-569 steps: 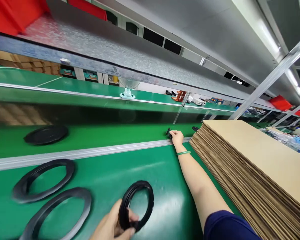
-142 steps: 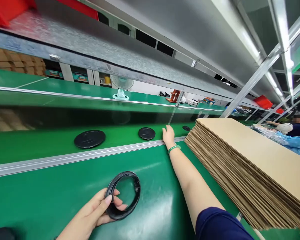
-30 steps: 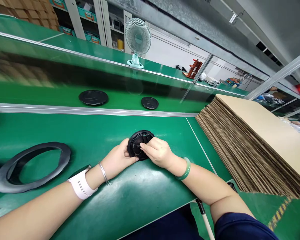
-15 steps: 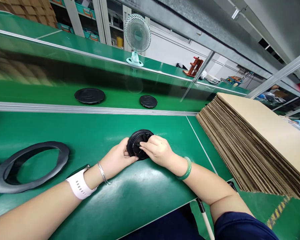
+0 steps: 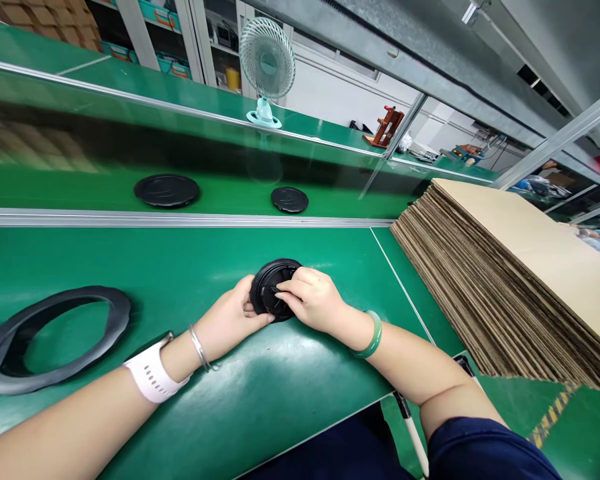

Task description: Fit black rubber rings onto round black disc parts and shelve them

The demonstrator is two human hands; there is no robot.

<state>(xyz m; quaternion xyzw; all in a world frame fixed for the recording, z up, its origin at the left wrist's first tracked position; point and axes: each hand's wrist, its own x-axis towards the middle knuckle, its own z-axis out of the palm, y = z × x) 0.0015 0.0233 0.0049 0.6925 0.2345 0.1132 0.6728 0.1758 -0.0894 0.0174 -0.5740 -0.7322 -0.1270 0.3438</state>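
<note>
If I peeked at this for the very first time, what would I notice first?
Probably the two hands, left hand and right hand, meeting on a round black part in the middle of the green table. Next, the tall stack of cardboard sheets on the right, and the big black ring lying far left.

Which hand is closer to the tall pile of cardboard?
The right hand. It rests on the small black round part, on the side toward the cardboard stack; the left hand holds the part's far side.
</note>
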